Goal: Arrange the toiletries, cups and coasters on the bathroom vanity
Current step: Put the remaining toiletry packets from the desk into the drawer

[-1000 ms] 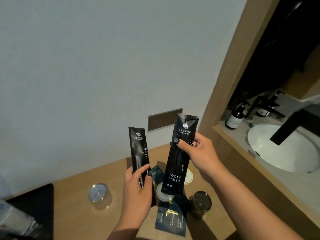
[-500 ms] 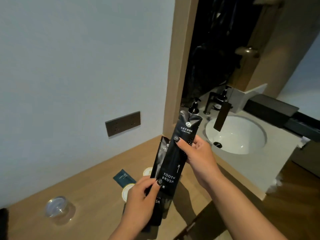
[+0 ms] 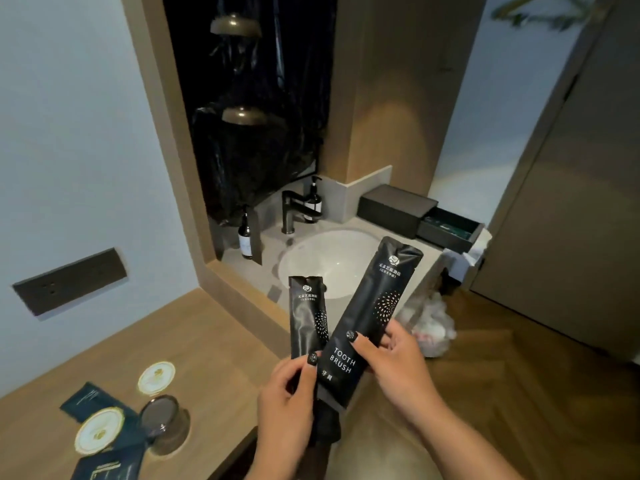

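Both hands are closed on black sachets: the right hand [image 3: 398, 365] pinches the toothbrush packet [image 3: 372, 320], the left hand [image 3: 287, 403] the narrower packet [image 3: 308, 320]. Their long axes point up and away toward the sink [image 3: 329, 261], which lies ahead, nearer the right hand

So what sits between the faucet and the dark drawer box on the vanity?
In the head view, a pump bottle stands just behind the faucet; toward the drawer box, bare counter.

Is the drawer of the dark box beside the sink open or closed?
Open: the drawer sticks out of the dark box, its inside visible.
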